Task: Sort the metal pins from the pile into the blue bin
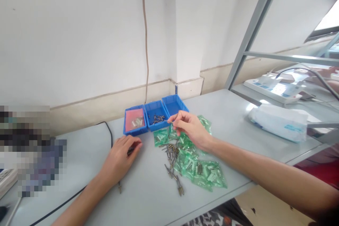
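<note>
Small metal pin [172,123]: thin, pinched at fingertips of right hand [188,127], held just above near rim of middle blue bin [156,116]. Loose pins [172,162]: brass/grey, scattered flat on table, mixed w/ green bags [201,171]. Dark tool [129,151]: mostly hidden under left hand [119,160], resting on table.

Table [233,113]: pale grey top, running from the left edge to the metal frame.
Wall [79,35]: white, with a beige skirting band along its foot.
Hanging cord [145,42]: thin and brown, dropping down the wall to the skirting.
Black cable [107,129]: curving over the table near the wall.
White packet [278,122]: soft wrapped pack with blue print, lying at the table's right end.
Metal frame [251,28]: grey slanted post with a crossbar.
Power strip [270,90]: white, on the neighbouring surface behind the frame.
</note>
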{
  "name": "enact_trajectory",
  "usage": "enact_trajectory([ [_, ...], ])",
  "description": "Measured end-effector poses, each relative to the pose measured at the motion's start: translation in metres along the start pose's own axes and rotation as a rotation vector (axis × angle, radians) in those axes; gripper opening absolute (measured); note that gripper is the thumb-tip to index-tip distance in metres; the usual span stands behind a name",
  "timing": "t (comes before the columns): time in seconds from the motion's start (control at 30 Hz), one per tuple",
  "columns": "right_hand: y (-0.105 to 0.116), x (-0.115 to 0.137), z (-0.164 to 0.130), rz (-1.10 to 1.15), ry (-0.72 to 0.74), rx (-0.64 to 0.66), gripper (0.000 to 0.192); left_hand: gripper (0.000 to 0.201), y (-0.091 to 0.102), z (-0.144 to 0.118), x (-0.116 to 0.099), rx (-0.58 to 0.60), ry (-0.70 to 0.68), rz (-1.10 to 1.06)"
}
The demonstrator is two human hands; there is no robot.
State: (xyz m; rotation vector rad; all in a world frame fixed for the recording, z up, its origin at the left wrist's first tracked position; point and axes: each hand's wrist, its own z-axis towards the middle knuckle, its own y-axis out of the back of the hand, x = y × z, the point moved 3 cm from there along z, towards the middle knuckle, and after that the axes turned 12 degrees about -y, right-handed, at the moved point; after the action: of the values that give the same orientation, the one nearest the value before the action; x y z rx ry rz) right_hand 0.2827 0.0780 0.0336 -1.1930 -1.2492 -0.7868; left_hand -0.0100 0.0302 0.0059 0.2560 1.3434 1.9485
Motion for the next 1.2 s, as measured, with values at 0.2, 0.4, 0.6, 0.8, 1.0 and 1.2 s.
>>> enact_trajectory([
  [0.2, -0.0014, 0.0032, -0.0029, -0.022, 0.033, -0.011, 0.025, 0.026, -0.0005, 0.0017, -0.0018, 0.005, -0.022, -0.021],
  [0.4, -0.0029, 0.0005, -0.0003, 0.015, -0.027, 0.045, 0.027, 0.025, -0.0008, 0.0012, -0.0007, 0.009, -0.015, -0.027],
  [0.6, -0.0065, 0.0001, -0.0026, 0.055, -0.099, 0.128, 0.034, 0.025, -0.0014, 0.001, -0.0007, 0.006, -0.018, -0.026],
  [0.8, -0.0031, -0.0033, 0.0011, 0.039, -0.072, 0.097, 0.029, 0.025, -0.0023, 0.0005, 0.0002, 0.025, -0.006, -0.036],
  [1.0, -0.0009, -0.0039, 0.0031, -0.154, 0.048, 0.085, 0.026, 0.023, -0.0017, 0.0012, -0.0002, 0.016, -0.022, -0.037],
  [1.2, -0.0032, 0.0025, -0.0048, -0.417, 0.255, -0.016, 0.02, 0.023, -0.001, 0.0014, -0.0001, 0.013, -0.019, -0.036],
])
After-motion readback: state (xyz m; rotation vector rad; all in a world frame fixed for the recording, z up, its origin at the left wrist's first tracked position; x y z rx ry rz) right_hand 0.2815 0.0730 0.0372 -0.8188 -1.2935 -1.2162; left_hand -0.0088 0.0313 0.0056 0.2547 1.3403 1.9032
